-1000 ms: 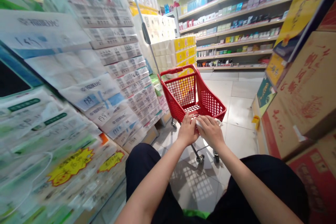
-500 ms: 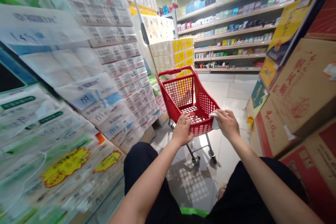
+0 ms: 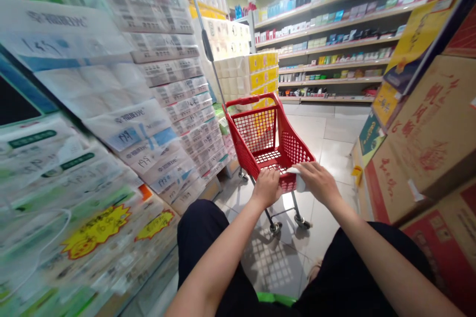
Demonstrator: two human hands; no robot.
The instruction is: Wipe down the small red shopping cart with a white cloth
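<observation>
A red plastic shopping cart (image 3: 250,131) on metal legs and casters stands in front of me, its handle toward the far side. My left hand (image 3: 267,188) is closed over the cart's near rim, fingers curled over the edge. To the right, my right hand (image 3: 316,181) presses a white cloth (image 3: 300,183) against the same rim near its right corner, its fingers over the cloth. A thin metal pole (image 3: 206,44) with a dark grip rises at the cart's left side.
Stacked tissue packs (image 3: 163,143) line the left. Cardboard boxes (image 3: 435,133) are piled on the right. Shelves (image 3: 334,63) of small packaged goods stand behind, beside yellow and white packs (image 3: 260,77). A green edge (image 3: 275,298) shows between my legs.
My right hand and the cloth have slid slightly left along the rim. My left hand has shifted a little right and now curls more tightly over the edge.
</observation>
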